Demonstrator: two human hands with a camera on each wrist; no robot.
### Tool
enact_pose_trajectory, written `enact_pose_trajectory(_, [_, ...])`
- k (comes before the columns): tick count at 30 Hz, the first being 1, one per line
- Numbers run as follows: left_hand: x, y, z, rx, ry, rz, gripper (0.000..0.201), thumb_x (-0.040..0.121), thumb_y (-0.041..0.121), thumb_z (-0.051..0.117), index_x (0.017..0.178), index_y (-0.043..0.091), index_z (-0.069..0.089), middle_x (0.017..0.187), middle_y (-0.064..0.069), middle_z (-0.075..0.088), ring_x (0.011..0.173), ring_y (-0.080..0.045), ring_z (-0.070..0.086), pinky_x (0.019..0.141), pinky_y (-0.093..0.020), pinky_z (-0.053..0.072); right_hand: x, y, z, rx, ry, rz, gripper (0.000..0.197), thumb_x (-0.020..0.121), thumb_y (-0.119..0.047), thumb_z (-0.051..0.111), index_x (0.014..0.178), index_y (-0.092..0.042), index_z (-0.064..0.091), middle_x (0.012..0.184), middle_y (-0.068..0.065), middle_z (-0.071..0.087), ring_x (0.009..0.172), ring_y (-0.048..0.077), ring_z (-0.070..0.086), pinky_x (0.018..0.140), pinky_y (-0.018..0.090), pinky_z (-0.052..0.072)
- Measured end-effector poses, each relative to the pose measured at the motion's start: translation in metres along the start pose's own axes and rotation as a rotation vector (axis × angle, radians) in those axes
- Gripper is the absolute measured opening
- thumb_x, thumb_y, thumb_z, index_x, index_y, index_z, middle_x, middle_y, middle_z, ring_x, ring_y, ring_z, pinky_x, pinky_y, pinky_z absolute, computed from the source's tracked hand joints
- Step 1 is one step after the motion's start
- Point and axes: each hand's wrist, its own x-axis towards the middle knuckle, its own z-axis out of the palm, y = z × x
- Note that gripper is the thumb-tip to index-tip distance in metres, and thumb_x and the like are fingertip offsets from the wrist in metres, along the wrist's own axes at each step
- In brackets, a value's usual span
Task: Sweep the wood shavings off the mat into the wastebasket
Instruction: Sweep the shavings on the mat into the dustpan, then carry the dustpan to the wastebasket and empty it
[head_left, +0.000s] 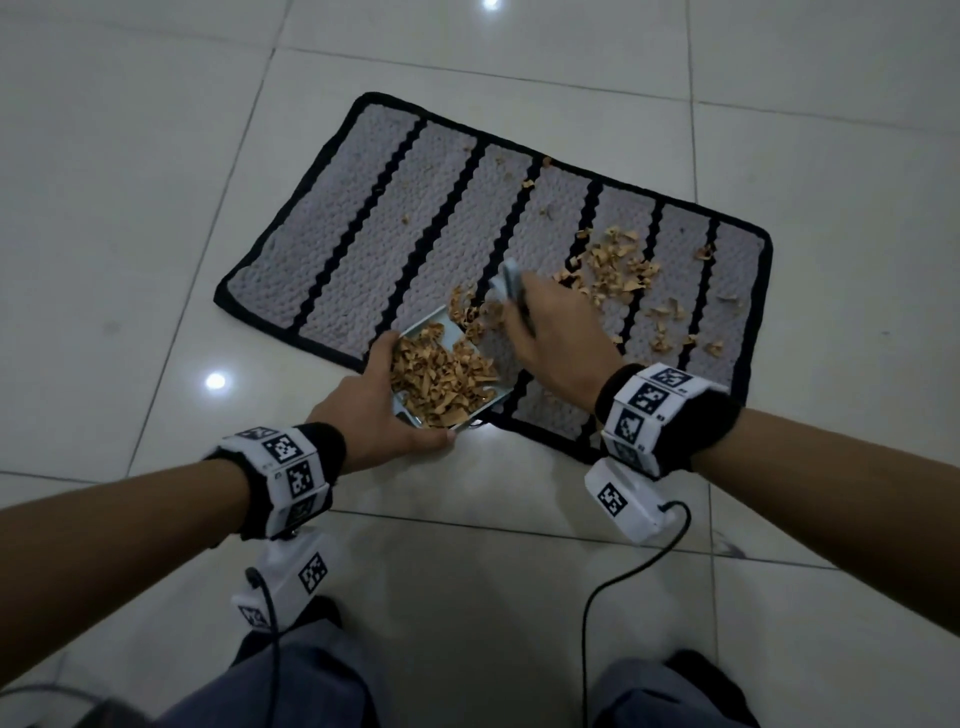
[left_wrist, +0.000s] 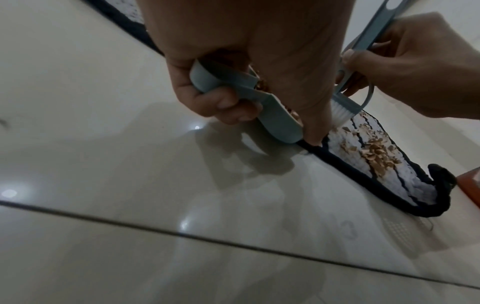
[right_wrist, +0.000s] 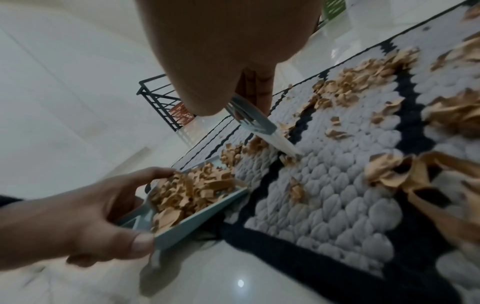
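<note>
Tiled floor: left hand grips shavings-filled dustpan; right hand grips brush; no legible writing.

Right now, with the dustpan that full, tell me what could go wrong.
1. The dustpan is heaped with shavings and the left hand holds it tilted at the mat's edge; lifting it carelessly could spill them onto the tile floor.
2. Many shavings lie scattered to the right of the brush on the mat; a hard stroke by the right hand could flick them past the dustpan.
3. Curls may snag in the knobbly weave.
</note>
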Motion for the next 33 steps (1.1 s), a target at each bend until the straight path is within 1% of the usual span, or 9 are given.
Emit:
enact_pose_trajectory(2, [0.003,0.001,-0.005,0.024,-0.01,0.01,0.133,0.051,0.069,0.083,0.15,0.038,0.0,0.138,0.0,0.054,0.114,-0.025,0.059,0.096,-0.038,0.051,-0.002,-0.008,0.0,0.027,-0.003,-0.048,0.014,0.098,-0.015,0.051,0.09,-0.004,0.055,0.072,0.006,0.053,0.06,0.019,0.045,0.053,0.033,0.036])
enact_pose_trajectory(4, [0.007,0.0,-0.009,0.037,-0.019,0.019,0.133,0.051,0.069,0.083,0.15,0.038,-0.001,0.137,0.0,0.054,0.114,-0.024,0.059,0.097,-0.039,0.051,-0.004,-0.013,-0.002,0.071,0.013,-0.071,0.017,0.098,-0.016,0.051,0.084,-0.006,0.054,0.068,0.0,0.049,0.055,0.015,0.042,0.052,0.025,0.03])
enact_pose_trajectory(8, [0.011,-0.003,-0.016,0.058,-0.036,0.015,0.134,0.047,0.073,0.081,0.149,0.041,-0.001,0.136,-0.001,0.055,0.113,-0.025,0.06,0.098,-0.04,0.05,0.002,-0.006,-0.006,0.131,0.114,0.05,0.024,0.099,-0.016,0.049,0.076,-0.013,0.043,0.056,-0.013,0.036,0.044,0.003,0.034,0.042,0.014,0.028])
enact_pose_trajectory(12, [0.012,-0.002,-0.016,0.064,-0.046,0.011,0.133,0.051,0.069,0.083,0.15,0.039,-0.001,0.139,-0.002,0.053,0.115,-0.026,0.059,0.1,-0.039,0.049,0.011,0.005,-0.005,0.087,0.109,0.114,0.022,0.1,-0.017,0.048,0.078,-0.016,0.042,0.06,-0.015,0.035,0.048,0.001,0.034,0.045,0.014,0.022])
enact_pose_trajectory(14, [0.012,-0.001,-0.015,0.052,-0.045,0.015,0.133,0.051,0.068,0.083,0.15,0.039,-0.001,0.139,-0.002,0.052,0.116,-0.026,0.058,0.1,-0.04,0.048,0.014,0.004,-0.002,0.09,0.083,0.087,0.017,0.099,-0.017,0.049,0.082,-0.012,0.048,0.062,-0.011,0.039,0.049,0.002,0.035,0.047,0.016,0.021])
enact_pose_trajectory(17, [0.013,0.001,-0.014,0.033,-0.037,0.023,0.132,0.05,0.067,0.084,0.149,0.039,0.001,0.137,-0.001,0.053,0.115,-0.025,0.058,0.1,-0.04,0.049,0.014,-0.005,0.004,0.077,0.05,0.03,0.015,0.098,-0.013,0.05,0.09,-0.001,0.056,0.069,0.0,0.048,0.054,0.014,0.039,0.052,0.024,0.025])
enact_pose_trajectory(21, [0.016,0.005,-0.01,0.01,-0.026,0.036,0.135,0.04,0.075,0.078,0.147,0.042,0.003,0.133,0.001,0.054,0.112,-0.024,0.059,0.098,-0.042,0.05,0.008,-0.012,0.006,0.085,0.012,-0.029,0.014,0.098,-0.013,0.051,0.087,-0.004,0.056,0.071,0.0,0.048,0.06,0.017,0.043,0.055,0.023,0.026])
enact_pose_trajectory(27, [0.018,0.01,-0.007,0.004,0.001,0.057,0.133,0.039,0.078,0.078,0.145,0.042,0.006,0.133,0.001,0.054,0.112,-0.023,0.059,0.096,-0.042,0.051,0.004,-0.009,0.004,0.154,0.051,0.059,0.017,0.098,-0.015,0.051,0.085,-0.004,0.056,0.063,-0.01,0.042,0.049,0.0,0.038,0.046,0.01,0.03])
enact_pose_trajectory(33, [0.017,0.016,-0.008,-0.009,0.037,0.095,0.128,0.045,0.071,0.082,0.145,0.043,0.007,0.134,0.001,0.055,0.111,-0.024,0.06,0.096,-0.043,0.052,0.006,-0.009,-0.005,0.168,0.068,0.166,0.026,0.099,-0.021,0.051,0.074,-0.014,0.045,0.054,-0.01,0.039,0.044,0.005,0.036,0.043,0.012,0.03])
